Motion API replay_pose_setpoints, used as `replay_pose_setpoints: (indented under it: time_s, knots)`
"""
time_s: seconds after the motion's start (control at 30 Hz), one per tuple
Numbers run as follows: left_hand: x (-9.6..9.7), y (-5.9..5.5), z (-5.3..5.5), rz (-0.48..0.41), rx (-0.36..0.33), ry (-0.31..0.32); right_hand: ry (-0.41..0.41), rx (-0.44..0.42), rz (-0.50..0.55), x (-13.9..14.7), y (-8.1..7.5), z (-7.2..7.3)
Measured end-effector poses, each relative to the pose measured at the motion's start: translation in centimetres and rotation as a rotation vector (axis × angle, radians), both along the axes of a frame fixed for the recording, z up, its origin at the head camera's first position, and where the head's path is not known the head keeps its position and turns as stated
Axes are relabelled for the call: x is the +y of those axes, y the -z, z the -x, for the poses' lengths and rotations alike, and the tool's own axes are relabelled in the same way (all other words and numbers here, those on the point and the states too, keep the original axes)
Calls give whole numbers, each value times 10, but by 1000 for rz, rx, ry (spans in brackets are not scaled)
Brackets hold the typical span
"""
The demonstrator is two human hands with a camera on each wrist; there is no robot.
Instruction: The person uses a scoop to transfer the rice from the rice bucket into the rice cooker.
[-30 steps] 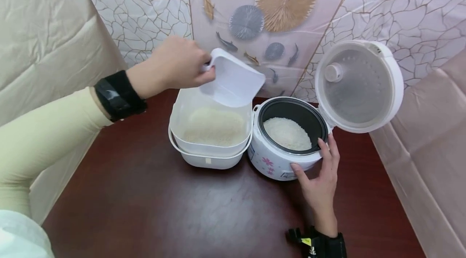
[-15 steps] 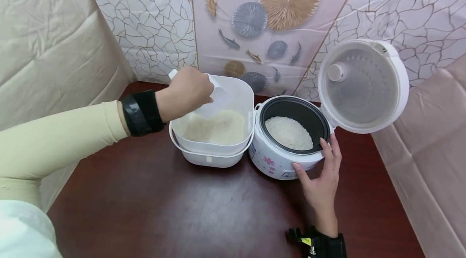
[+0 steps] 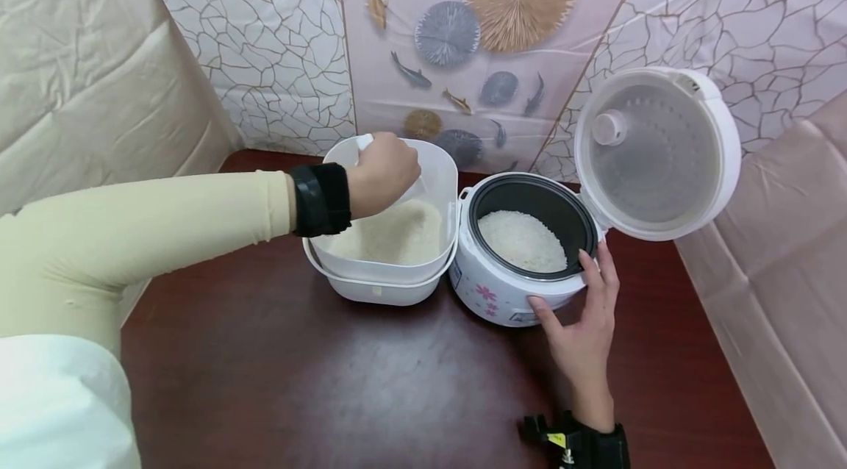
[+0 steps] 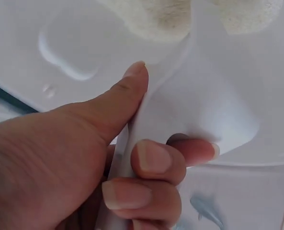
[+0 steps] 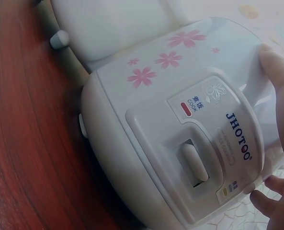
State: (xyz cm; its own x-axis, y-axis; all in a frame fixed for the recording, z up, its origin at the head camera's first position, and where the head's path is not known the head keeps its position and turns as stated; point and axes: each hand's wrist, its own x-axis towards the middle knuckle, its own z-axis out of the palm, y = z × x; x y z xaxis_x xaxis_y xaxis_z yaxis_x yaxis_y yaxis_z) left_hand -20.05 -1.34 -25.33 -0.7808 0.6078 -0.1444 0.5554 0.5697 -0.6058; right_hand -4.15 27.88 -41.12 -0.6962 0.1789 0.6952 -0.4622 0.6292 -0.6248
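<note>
My left hand (image 3: 386, 173) reaches down into a white plastic bin (image 3: 377, 269) and grips the handle of a white scoop (image 4: 199, 100), thumb along one side and fingers curled round the other. In the left wrist view the scoop's front meets the rice (image 4: 161, 17); the head view mostly hides the scoop behind the hand. To the right stands a white rice cooker (image 3: 490, 291) with pink flowers, lid up, white rice (image 3: 523, 241) in its dark pot (image 3: 562, 223). My right hand (image 3: 585, 340) rests on the cooker, thumb on the front, extended fingers at the right rim.
The cooker's raised lid (image 3: 658, 153) leans out at the back right. The bin sits close against the cooker's left side on a dark red-brown table (image 3: 370, 388). A patterned cloth (image 3: 450, 87) stands behind, with beige cloth (image 3: 781, 256) at the sides.
My left hand lowered the scoop from above the bin down into the rice and moved right within it. My right hand stayed on the cooker.
</note>
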Motion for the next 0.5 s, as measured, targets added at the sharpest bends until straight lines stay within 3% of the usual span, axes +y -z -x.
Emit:
replay_pose_setpoints:
  time_s: [0.2,0.5]
  knots:
    - [19,17,13,61,-44,-56,-33,-1,12,-8,-13,-5]
    - [30,36,24,72,-73,-25,-20,-9,7,-3,-9,-3]
